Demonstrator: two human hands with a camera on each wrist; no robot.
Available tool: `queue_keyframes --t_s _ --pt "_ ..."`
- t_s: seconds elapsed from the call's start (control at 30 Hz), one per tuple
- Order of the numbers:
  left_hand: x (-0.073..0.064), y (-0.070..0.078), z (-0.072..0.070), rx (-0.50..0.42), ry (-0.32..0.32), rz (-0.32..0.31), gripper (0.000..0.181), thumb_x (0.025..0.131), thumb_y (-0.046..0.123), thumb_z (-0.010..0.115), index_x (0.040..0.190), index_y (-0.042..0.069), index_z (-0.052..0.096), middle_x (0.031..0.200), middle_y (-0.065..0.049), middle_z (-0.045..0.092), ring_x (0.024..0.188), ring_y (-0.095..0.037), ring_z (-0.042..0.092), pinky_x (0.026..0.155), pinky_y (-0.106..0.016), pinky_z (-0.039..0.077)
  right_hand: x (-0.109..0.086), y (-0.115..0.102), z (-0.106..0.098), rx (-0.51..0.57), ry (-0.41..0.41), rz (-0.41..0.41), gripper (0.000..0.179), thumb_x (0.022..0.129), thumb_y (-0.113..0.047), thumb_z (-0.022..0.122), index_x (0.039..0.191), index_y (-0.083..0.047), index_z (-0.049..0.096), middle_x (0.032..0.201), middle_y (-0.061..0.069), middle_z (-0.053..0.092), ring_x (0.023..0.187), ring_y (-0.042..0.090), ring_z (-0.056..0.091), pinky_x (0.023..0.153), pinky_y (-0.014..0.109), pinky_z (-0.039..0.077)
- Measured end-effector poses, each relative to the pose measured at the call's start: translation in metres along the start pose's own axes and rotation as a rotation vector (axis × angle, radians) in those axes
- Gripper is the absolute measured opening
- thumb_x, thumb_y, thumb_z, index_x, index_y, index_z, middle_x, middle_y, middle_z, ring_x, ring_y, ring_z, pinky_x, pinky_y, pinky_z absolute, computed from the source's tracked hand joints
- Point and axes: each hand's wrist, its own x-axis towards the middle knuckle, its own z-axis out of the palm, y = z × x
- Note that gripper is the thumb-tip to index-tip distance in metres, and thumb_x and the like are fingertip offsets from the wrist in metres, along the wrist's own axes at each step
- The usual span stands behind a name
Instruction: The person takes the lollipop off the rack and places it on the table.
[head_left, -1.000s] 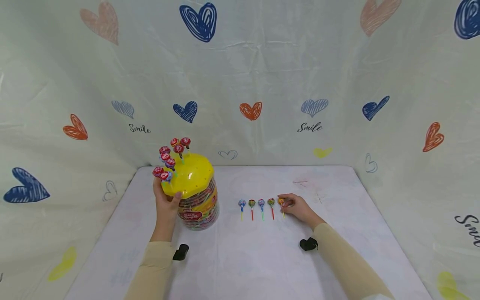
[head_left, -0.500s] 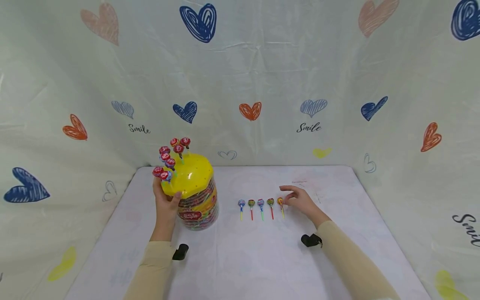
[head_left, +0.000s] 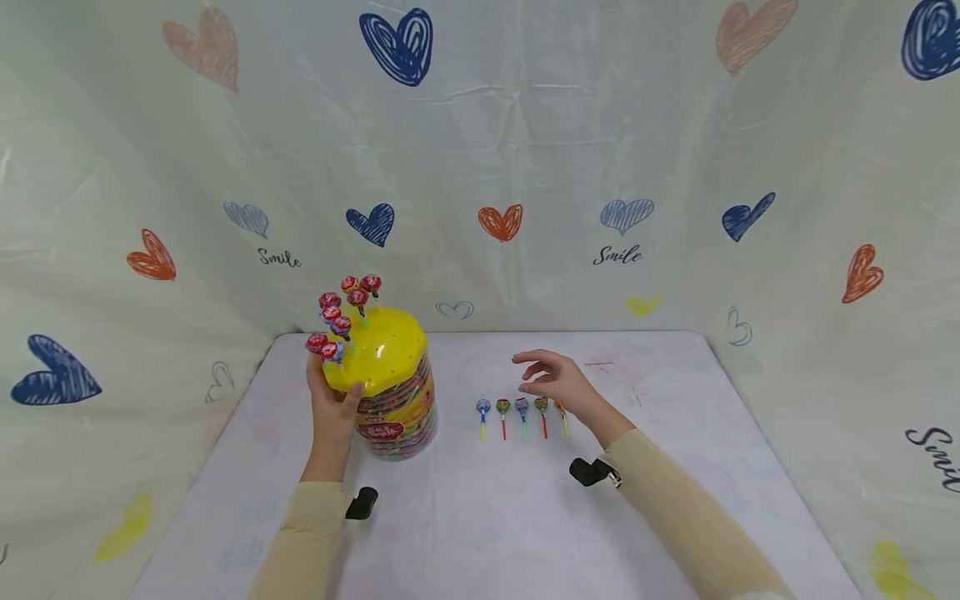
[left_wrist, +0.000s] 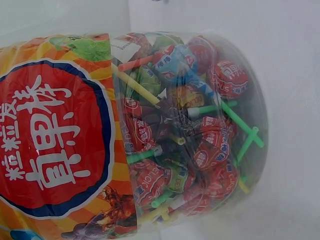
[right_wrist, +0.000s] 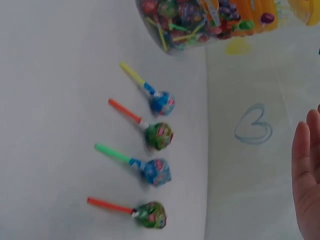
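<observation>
A clear plastic lollipop jar (head_left: 396, 429) with a yellow lid (head_left: 390, 350) stands tilted at the left of the table. My left hand (head_left: 333, 408) grips it near the lid, thumb in front and the other fingers hidden behind. Several red-wrapped lollipops (head_left: 341, 326) stick up from holes along the lid's left side. Through the jar wall in the left wrist view, more wrapped lollipops (left_wrist: 212, 145) show inside. To the right, my right hand (head_left: 558, 382) hovers with fingers loosely extended, holding nothing. Below it lies a row of lollipops, with a blue one (right_wrist: 162, 103) nearest the jar.
A pale cloth covers the table (head_left: 465, 517), whose back edge meets a hanging sheet (head_left: 480, 125) printed with hearts. Black wrist-camera mounts (head_left: 362, 504) protrude from both sleeves.
My right hand has let go of the rightmost lollipop in the row, lifted and moved left over the row. My left hand and the jar have stayed still.
</observation>
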Motion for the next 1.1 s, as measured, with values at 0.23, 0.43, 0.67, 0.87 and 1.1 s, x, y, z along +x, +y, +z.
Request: queue_keyframes --t_s 0.23,0.43,0.67,0.87,1.1 --pt "0.003 -0.019 -0.006 -0.003 -0.003 0.056 0.079 0.094 0.023 0.067 0.152 0.019 0.014 0.147 -0.002 0.033 0.131 -0.019 0.035 0.11 -0.021 0.03 0.01 -0.025 0.029 0.05 -0.064 -0.107 0.046 0.085 0.001 0.073 0.129 0.0 0.06 0.126 0.013 0.058 0.104 0.04 0.055 0.078 0.031 0.056" --pt "0.002 -0.018 -0.006 -0.004 -0.003 0.066 0.08 0.093 0.025 0.067 0.153 0.019 0.014 0.147 -0.003 0.032 0.132 -0.02 0.034 0.11 -0.021 0.03 0.009 -0.067 0.05 0.033 -0.095 -0.19 0.042 0.086 0.005 0.07 0.126 0.005 0.059 0.128 0.016 0.057 0.105 0.037 0.055 0.086 0.031 0.053" --pt "0.001 -0.019 -0.007 0.011 0.009 0.057 0.08 0.093 0.026 0.068 0.152 0.02 0.014 0.148 -0.003 0.032 0.132 -0.02 0.034 0.111 -0.021 0.029 0.031 -0.077 0.07 0.094 -0.103 -0.249 0.043 0.086 0.009 0.068 0.128 0.004 0.059 0.13 0.017 0.057 0.107 0.037 0.054 0.09 0.036 0.052" --pt "0.0 -0.019 -0.008 0.006 0.023 0.024 0.078 0.094 0.022 0.066 0.153 0.02 0.013 0.148 -0.002 0.031 0.132 -0.018 0.033 0.111 -0.021 0.029 0.047 -0.088 0.089 0.141 -0.124 -0.323 0.042 0.086 0.005 0.07 0.127 0.002 0.059 0.128 0.016 0.058 0.109 0.036 0.055 0.096 0.046 0.049" --pt "-0.002 -0.002 0.0 0.032 0.021 -0.014 0.076 0.096 0.018 0.063 0.153 0.018 0.012 0.147 0.0 0.031 0.131 -0.016 0.033 0.109 -0.019 0.03 0.057 -0.106 0.108 0.192 -0.145 -0.365 0.041 0.087 0.006 0.068 0.127 0.003 0.058 0.127 0.013 0.059 0.113 0.024 0.057 0.099 0.041 0.047"
